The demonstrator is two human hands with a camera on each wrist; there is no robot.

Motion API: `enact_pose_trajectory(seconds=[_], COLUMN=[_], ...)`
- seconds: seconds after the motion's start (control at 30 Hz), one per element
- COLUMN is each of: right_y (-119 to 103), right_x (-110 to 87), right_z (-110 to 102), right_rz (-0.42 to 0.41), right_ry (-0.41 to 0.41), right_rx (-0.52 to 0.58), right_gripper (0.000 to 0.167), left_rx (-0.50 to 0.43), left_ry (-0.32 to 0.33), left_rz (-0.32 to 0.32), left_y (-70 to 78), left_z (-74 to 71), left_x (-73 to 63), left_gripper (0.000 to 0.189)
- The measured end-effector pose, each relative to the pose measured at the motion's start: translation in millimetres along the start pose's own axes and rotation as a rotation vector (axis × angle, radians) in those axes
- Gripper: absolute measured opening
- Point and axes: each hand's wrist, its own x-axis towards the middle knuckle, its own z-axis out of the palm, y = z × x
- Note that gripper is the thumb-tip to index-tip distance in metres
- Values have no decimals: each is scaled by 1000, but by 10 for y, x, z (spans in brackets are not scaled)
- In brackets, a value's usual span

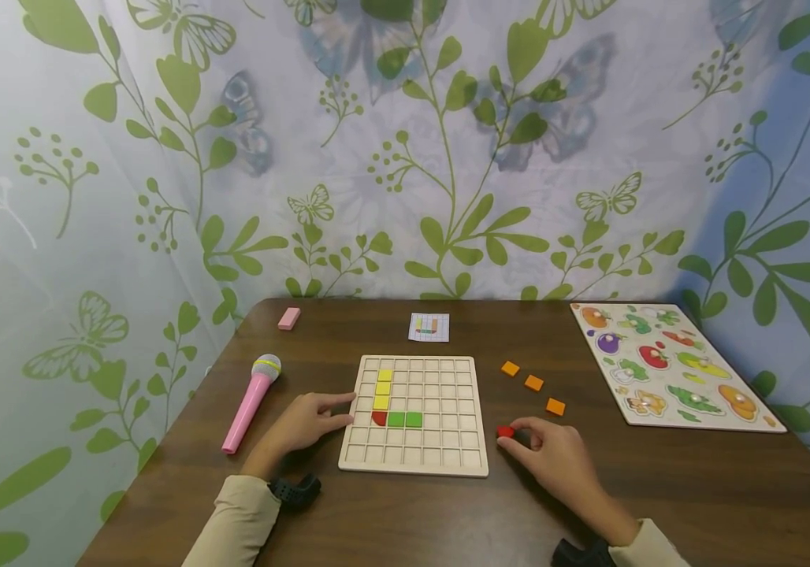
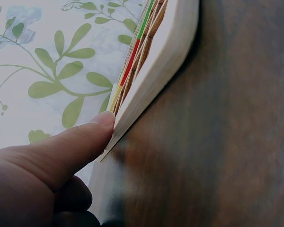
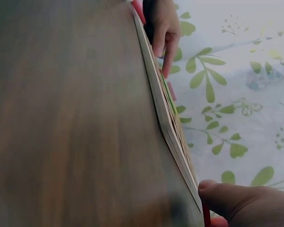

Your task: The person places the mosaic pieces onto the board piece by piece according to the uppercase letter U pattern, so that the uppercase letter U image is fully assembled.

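A wooden grid board (image 1: 415,461) lies flat on the table. Set in its cells are three yellow tiles (image 1: 383,388) in a column, a red round-edged tile (image 1: 380,418) below them and two green tiles (image 1: 404,420) to its right. My left hand (image 1: 304,421) touches the board's left edge with thumb and fingertips, the fingers fairly straight. Just right of the board, my right hand (image 1: 554,457) pinches a small red tile (image 1: 505,431) between thumb and forefinger. The red tile (image 3: 206,216) is partly hidden by the fingers in the right wrist view.
Three orange tiles (image 1: 533,383) lie right of the board. Behind it is a small pattern card (image 1: 429,327). A pink toy microphone (image 1: 247,411) and a pink block (image 1: 289,318) are at left; a vegetable puzzle board (image 1: 667,370) sits at right. A patterned curtain (image 1: 405,157) closes off the back.
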Motion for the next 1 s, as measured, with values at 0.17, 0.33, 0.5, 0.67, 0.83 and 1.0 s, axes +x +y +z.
enact_pose_trajectory(seconds=[0.17, 0.33, 0.5, 0.67, 0.83, 1.0], right_y=[-54, -123, -237, -347, -436, -510], right_x=[-8, 3, 28, 44, 68, 95], right_z=[61, 100, 146, 217, 299, 377], right_rz=[-41, -58, -46, -68, -69, -75], right_ry=[14, 18, -22, -42, -47, -67], right_rx=[27, 34, 32, 38, 52, 60], right_gripper=[30, 31, 32, 30, 28, 27], left_rx=[7, 6, 7, 0, 5, 9], left_ry=[0, 4, 9, 2, 5, -1], left_rz=[-3, 14, 18, 16, 13, 5], left_y=[8, 4, 3, 3, 1, 6], left_z=[4, 1, -8, -12, -11, -9], left_x=[-10, -2, 10, 14, 8, -6], left_gripper=[47, 47, 47, 48, 47, 47])
